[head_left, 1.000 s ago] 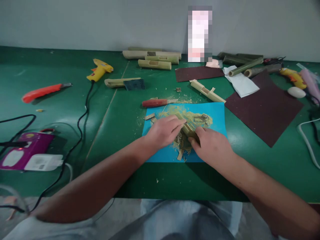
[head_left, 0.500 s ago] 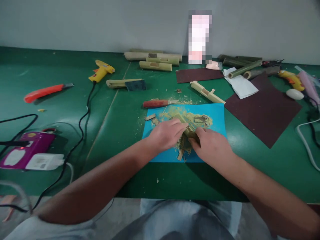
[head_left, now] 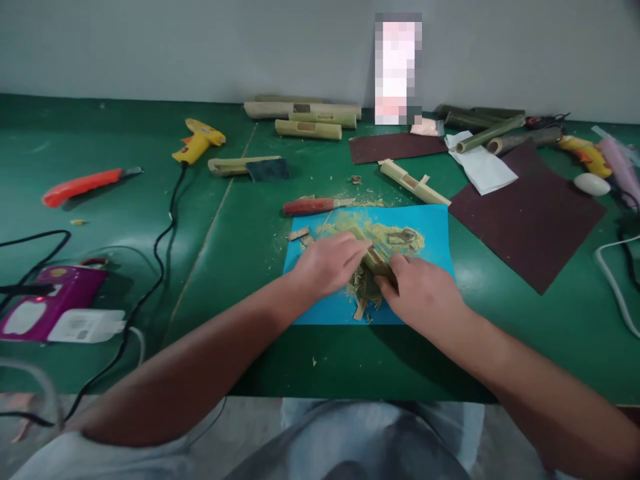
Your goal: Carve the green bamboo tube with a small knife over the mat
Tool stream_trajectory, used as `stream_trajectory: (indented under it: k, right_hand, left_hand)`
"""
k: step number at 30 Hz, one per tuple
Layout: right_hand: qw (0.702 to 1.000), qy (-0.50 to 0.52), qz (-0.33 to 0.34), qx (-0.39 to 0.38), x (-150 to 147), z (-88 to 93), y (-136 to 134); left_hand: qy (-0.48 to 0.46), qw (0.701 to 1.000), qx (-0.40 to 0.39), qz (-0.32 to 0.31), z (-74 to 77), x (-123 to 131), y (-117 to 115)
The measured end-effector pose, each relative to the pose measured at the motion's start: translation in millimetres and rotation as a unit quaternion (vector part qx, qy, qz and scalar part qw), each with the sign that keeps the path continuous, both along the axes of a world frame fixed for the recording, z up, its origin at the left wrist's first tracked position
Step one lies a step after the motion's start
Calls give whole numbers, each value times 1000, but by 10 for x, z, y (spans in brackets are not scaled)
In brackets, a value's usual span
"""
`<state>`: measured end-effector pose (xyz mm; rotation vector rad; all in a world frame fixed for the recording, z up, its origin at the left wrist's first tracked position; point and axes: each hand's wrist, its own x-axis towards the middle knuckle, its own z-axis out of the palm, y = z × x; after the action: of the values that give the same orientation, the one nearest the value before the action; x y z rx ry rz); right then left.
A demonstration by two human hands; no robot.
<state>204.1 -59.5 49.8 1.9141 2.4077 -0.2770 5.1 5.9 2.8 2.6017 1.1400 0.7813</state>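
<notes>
A short piece of bamboo (head_left: 379, 261) with a slot cut in its upper side is held slantwise between my hands. My right hand (head_left: 425, 283) is closed round its near end, the thumb on the near side. The fingers of my left hand (head_left: 330, 263) are bent and closed against the far part, their tips at the slot's edge; whether they also pinch something small I cannot tell. Beneath lies a blue sheet (head_left: 320, 307) strewn with shavings (head_left: 345, 223) and bamboo chips (head_left: 360, 309). A red-handled knife (head_left: 310, 206) rests at the sheet's upper left edge.
Cut bamboo pieces (head_left: 309, 129) lie along the wall; another (head_left: 415, 182) is beyond the sheet. Brown sandpaper (head_left: 535, 227) is at right. Leftward are a yellow glue gun (head_left: 197, 141), a red cutter (head_left: 85, 187) and a purple power strip (head_left: 55, 293) with cords. A blurred upright panel (head_left: 399, 67) stands behind.
The view has shifted slightly. My left fingers have moved a little left along the bamboo, and more of its slot shows; my right hand keeps the same hold.
</notes>
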Motion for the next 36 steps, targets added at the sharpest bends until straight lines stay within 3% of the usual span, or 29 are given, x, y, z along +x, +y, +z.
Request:
stream_trajectory:
  k: [3, 7, 10, 15, 19, 23, 27, 32, 36]
  right_hand:
    - [1000, 1, -3, 5, 5, -15, -2]
    - [1000, 4, 3, 4, 6, -30, -3]
    - [1000, 2, -3, 6, 6, -27, -1]
    - [1000, 8, -4, -5, 5, -19, 7]
    - [1000, 9, -11, -6, 0, -21, 11]
    - [1000, 7, -9, -12, 1, -14, 13]
    - [1000, 2, -7, 4, 11, -11, 6]
    - [997, 21, 37, 59, 31, -53, -1]
    - [996, 54, 46, 60, 53, -85, 17]
  left_hand:
    - [-18, 999, 13, 29, 6, -3, -1]
    - [2, 1000, -4, -9, 20, -4, -1]
    - [-23, 999, 9, 30, 19, -5, -1]
    - [-4, 1000, -12, -29, 16, 1, -24]
    - [-40, 999, 12, 32, 21, -37, 16]
    - [-21, 1000, 13, -17, 12, -49, 31]
    - [-40, 999, 20, 23, 14, -35, 28]
    - [5, 1000, 4, -27, 29, 19, -82]
    - [16, 1000, 8, -21, 21, 31, -90]
